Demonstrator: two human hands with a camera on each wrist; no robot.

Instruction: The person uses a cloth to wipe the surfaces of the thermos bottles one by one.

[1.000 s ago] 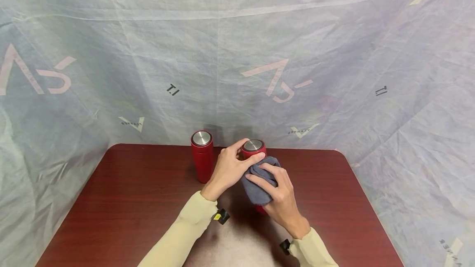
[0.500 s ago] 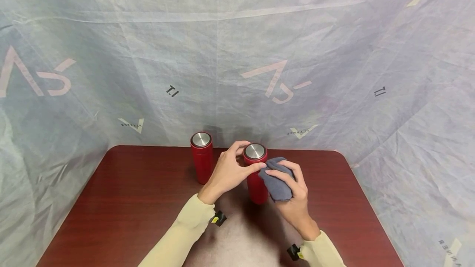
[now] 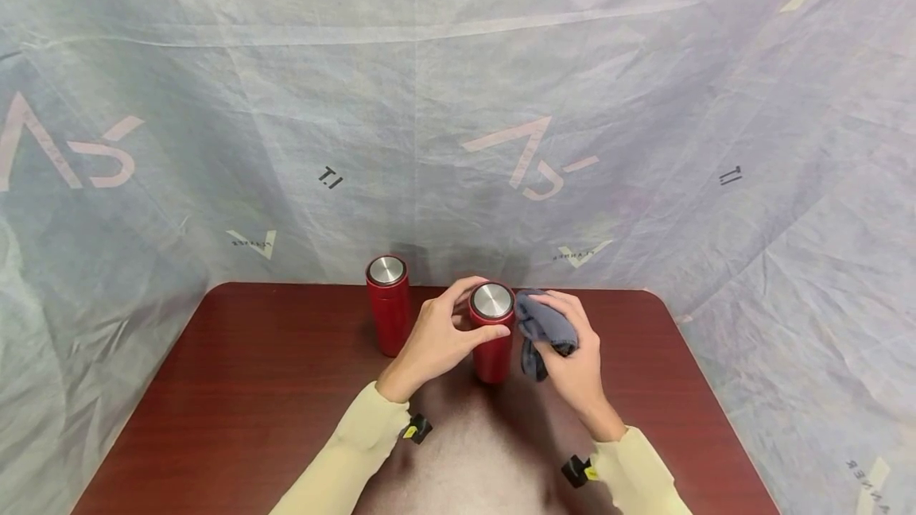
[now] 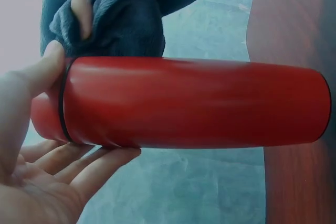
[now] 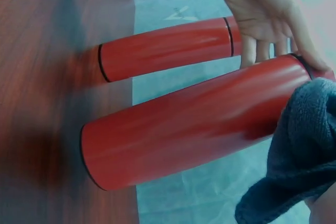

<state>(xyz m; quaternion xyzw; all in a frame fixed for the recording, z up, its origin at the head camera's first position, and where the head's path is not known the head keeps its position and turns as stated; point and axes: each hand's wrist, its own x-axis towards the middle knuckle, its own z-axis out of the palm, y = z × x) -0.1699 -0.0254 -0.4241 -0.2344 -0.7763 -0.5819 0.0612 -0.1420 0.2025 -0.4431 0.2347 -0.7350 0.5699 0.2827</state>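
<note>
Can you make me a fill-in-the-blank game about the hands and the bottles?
1. The left hand holds a bottle whose body is coloured ____.
2. In the head view, the right hand grips a cloth to the ____ of that bottle.
3. With the other bottle on the table, there are ____ bottles in all.

Missing words: red; right; two.

Dark red wood-grain table (image 3: 265, 396), a silver-topped red bottle (image 3: 390, 318) upright on it toward the back
</note>
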